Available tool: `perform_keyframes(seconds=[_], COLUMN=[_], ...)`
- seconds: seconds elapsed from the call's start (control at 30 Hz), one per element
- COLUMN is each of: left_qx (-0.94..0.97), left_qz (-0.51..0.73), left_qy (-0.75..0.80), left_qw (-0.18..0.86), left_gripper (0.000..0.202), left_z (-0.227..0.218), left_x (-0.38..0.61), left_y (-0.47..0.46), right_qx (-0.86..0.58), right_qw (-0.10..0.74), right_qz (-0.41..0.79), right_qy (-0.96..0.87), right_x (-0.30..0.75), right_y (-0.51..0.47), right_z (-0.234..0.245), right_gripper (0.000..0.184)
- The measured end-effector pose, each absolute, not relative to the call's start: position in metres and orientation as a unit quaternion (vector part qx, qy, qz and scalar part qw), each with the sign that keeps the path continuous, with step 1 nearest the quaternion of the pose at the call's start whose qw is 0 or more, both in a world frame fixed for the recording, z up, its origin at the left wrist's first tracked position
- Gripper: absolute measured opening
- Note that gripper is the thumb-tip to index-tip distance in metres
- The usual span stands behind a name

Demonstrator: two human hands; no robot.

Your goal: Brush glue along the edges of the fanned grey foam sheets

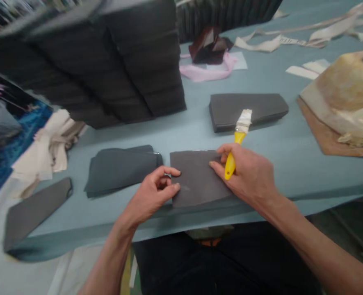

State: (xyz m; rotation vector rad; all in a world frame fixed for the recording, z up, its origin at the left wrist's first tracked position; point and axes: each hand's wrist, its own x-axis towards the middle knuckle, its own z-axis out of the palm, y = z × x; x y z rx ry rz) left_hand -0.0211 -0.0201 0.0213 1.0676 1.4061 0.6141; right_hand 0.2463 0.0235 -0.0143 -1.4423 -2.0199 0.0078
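A dark grey flat panel [199,180] lies near the table's front edge, between my two hands. My left hand [155,186] has thumb and forefinger closed at the panel's left edge, the other fingers curled in. In my right hand [249,172] is a paintbrush [239,137] with a yellow handle, its whitish, caked bristles pointing away from me. That hand's thumb and fingers also touch the panel's right side. Just left of my left hand rests a loose pile of similar dark panels [119,170]. Beyond the brush sits a neater stack of grey panels [249,104].
A tall block of stacked dark pieces [138,61] rises at the back left. One panel [36,213] lies at the left table edge by beige cloth scraps [42,151]. At right, a whitish crusted container [344,98] stands on brown board [319,133]. Pale strips [323,37] lie behind.
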Motion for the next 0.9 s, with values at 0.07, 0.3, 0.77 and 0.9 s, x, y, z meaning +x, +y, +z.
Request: perform_keyframes(seconds=[0.07, 0.3, 0.77, 0.9], left_qx=[0.468, 0.467, 0.469, 0.454], left_qz=[0.27, 0.271, 0.286, 0.305], left_qy=[0.604, 0.594, 0.591, 0.593], left_qw=[0.585, 0.596, 0.591, 0.591], left_gripper=[0.048, 0.052, 0.064, 0.072], left_z=[0.02, 0.021, 0.016, 0.019], left_x=[-0.022, -0.027, -0.034, -0.04], left_y=[-0.022, -0.024, -0.022, -0.026], right_qx=[-0.536, -0.499, -0.503, -0.534], right_qw=[0.337, 0.349, 0.361, 0.329], right_qz=[-0.024, -0.088, -0.098, -0.049], right_qy=[-0.774, -0.789, -0.779, -0.777], right_x=[0.246, 0.244, 0.24, 0.243], right_y=[0.024, 0.027, 0.028, 0.026], right_z=[-0.017, -0.025, -0.029, -0.022], right_gripper=[0.017, 0.038, 0.031, 0.015])
